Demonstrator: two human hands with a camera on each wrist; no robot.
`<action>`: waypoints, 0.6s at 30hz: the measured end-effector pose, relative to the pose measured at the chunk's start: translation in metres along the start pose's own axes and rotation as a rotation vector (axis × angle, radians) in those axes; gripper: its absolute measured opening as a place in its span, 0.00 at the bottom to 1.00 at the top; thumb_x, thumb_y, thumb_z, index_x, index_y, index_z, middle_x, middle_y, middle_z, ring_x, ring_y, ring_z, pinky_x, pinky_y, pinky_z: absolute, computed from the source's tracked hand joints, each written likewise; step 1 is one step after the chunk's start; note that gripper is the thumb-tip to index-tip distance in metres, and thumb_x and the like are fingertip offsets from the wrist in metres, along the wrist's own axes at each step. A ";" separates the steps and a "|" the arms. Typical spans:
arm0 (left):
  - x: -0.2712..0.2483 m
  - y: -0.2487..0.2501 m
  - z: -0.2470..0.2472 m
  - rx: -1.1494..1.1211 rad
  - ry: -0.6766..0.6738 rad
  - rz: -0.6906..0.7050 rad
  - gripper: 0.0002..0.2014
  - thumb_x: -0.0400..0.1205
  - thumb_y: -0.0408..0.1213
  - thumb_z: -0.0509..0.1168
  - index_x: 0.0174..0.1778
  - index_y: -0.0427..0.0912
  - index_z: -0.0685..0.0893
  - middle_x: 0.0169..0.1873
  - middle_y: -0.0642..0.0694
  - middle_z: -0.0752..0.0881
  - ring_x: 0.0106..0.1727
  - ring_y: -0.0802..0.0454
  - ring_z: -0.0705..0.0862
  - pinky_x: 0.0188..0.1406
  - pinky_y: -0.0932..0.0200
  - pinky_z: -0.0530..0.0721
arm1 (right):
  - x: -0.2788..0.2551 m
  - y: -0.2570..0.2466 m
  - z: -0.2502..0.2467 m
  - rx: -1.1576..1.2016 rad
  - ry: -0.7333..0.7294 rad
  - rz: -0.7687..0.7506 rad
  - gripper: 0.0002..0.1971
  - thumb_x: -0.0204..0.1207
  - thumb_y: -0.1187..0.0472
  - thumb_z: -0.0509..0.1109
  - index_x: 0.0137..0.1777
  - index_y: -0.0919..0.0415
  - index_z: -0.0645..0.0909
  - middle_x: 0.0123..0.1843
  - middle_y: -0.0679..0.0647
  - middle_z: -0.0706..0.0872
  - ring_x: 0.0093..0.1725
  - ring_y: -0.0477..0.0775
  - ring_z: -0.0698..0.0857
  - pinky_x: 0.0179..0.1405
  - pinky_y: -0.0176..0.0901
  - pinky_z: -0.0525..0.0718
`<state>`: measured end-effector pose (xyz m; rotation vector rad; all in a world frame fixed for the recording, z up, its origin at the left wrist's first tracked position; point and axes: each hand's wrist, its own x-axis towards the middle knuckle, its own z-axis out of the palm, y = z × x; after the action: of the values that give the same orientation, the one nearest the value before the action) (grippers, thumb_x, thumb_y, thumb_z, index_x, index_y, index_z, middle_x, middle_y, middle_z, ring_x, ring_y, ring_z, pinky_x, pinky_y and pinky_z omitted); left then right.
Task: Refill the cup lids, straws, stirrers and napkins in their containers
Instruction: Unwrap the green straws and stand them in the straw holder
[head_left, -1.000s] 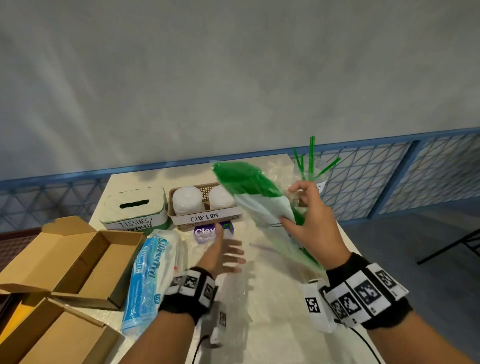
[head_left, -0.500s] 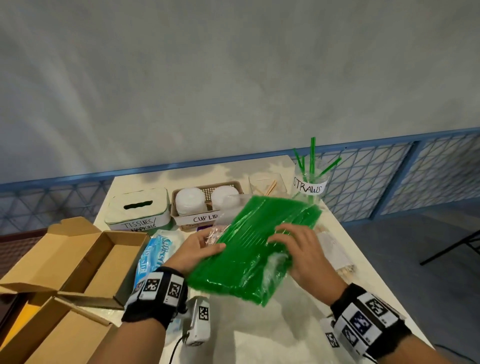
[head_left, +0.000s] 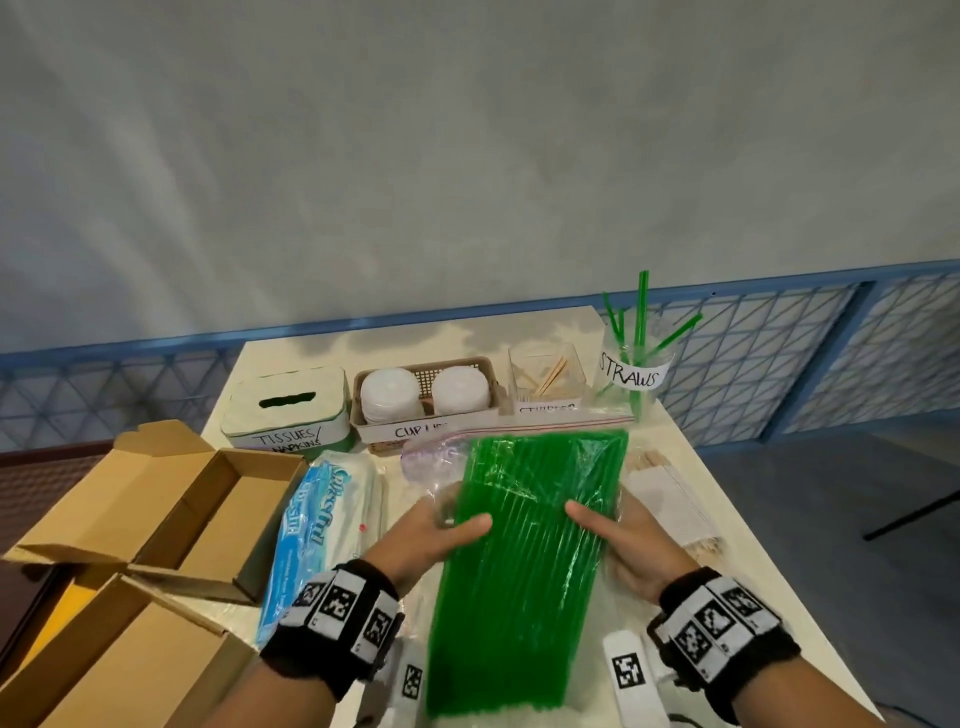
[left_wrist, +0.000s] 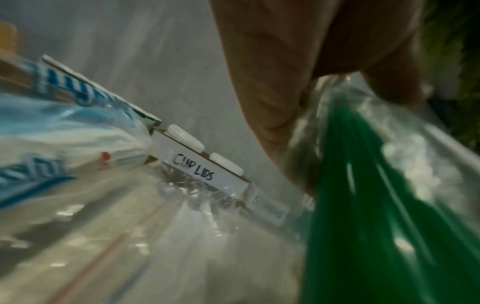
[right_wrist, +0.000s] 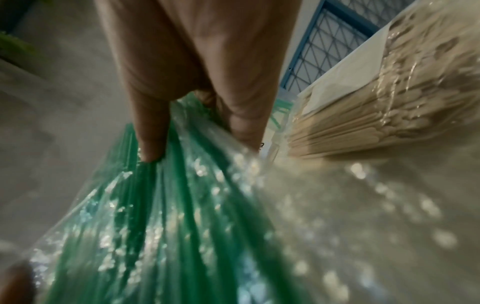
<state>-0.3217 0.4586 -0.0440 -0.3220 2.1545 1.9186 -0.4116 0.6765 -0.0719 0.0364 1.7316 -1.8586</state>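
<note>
I hold the straw bag between my two hands, low in front of me over the table. My left hand grips its left edge, thumb on top and the other fingers under the plastic. My right hand does the same on the right edge, so each hand pinches one side of the bag.

The bag's long axis runs away from me, toward the straw cup. Its far end, with a zip strip, lies just before the row of containers, and the cup stands a little right of that end. So my right hand is the nearer one to the cup, and I think the bag must first be opened at the far end.

The bag is thin clear film, crinkled and shiny. Inside, the green straws lie flat and parallel, like a ribbed sheet.

Left of the bag lies a soft blue and white napkin pack, and beyond that pack an open cardboard box. Right of the bag is a wrapped bundle of flat wooden stirrers.

Behind the bag, from left to right: the tissue box, a brown basket with two stacks of white round lids, a clear stirrer box holding a few sticks, and the cup with only a few straws.
</note>
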 end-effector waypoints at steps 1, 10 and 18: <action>0.001 0.008 0.002 -0.040 0.052 0.026 0.33 0.77 0.45 0.68 0.78 0.49 0.64 0.73 0.48 0.73 0.68 0.52 0.76 0.68 0.53 0.74 | -0.003 -0.002 0.002 0.008 -0.031 -0.024 0.61 0.46 0.47 0.87 0.80 0.53 0.58 0.79 0.59 0.67 0.78 0.57 0.68 0.78 0.61 0.63; 0.003 0.058 -0.004 0.055 0.053 0.157 0.15 0.80 0.33 0.64 0.53 0.61 0.75 0.44 0.67 0.84 0.45 0.75 0.84 0.47 0.76 0.81 | -0.022 -0.109 -0.017 -0.693 0.254 -0.868 0.28 0.71 0.37 0.66 0.69 0.45 0.71 0.71 0.43 0.74 0.70 0.42 0.72 0.70 0.41 0.67; 0.014 0.080 -0.014 0.193 0.007 0.232 0.11 0.80 0.35 0.65 0.57 0.44 0.84 0.53 0.52 0.88 0.54 0.61 0.87 0.56 0.70 0.81 | -0.034 -0.130 0.012 -1.070 -0.219 -0.720 0.05 0.77 0.58 0.69 0.49 0.55 0.85 0.40 0.46 0.87 0.37 0.37 0.82 0.39 0.28 0.80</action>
<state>-0.3606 0.4536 0.0279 -0.0450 2.4508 1.8012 -0.4356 0.6762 0.0610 -1.2775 2.5181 -0.9933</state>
